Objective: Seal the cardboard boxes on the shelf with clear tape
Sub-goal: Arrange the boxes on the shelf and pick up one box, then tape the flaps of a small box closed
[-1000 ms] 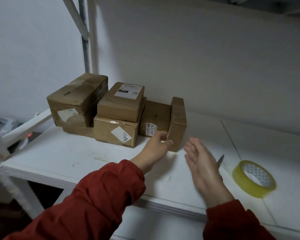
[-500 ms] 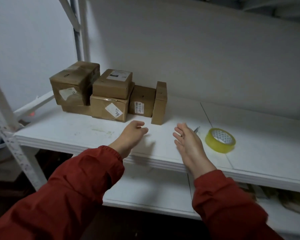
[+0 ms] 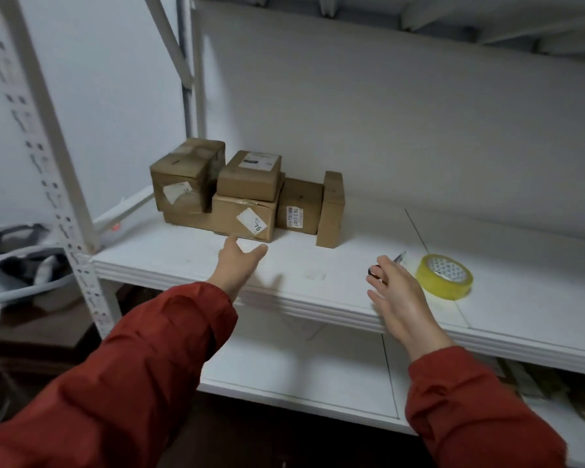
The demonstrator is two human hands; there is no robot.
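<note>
Hands: left hand [image 3: 238, 266] and right hand [image 3: 399, 295] both spread, holding nothing
Advice: best take tape roll [image 3: 443, 276] first, then slide lower box [image 3: 242, 220] forward

On the shelf [image 3: 318, 261], a wide box [image 3: 237, 219] sat just beyond the fingertips of the left hand [image 3: 238, 265] with a smaller box [image 3: 249, 179] on top. A taller box [image 3: 183, 177] stood ahead and to that hand's left, and ahead to its right were a low box [image 3: 299, 206] set further back and a narrow box [image 3: 331, 214] on end beside it. The right hand [image 3: 397, 295] was over the shelf's front edge, well right of the left hand, with a slim tool [image 3: 399, 257] just past its fingertips and the tape roll [image 3: 443, 276] just to its right.
</note>
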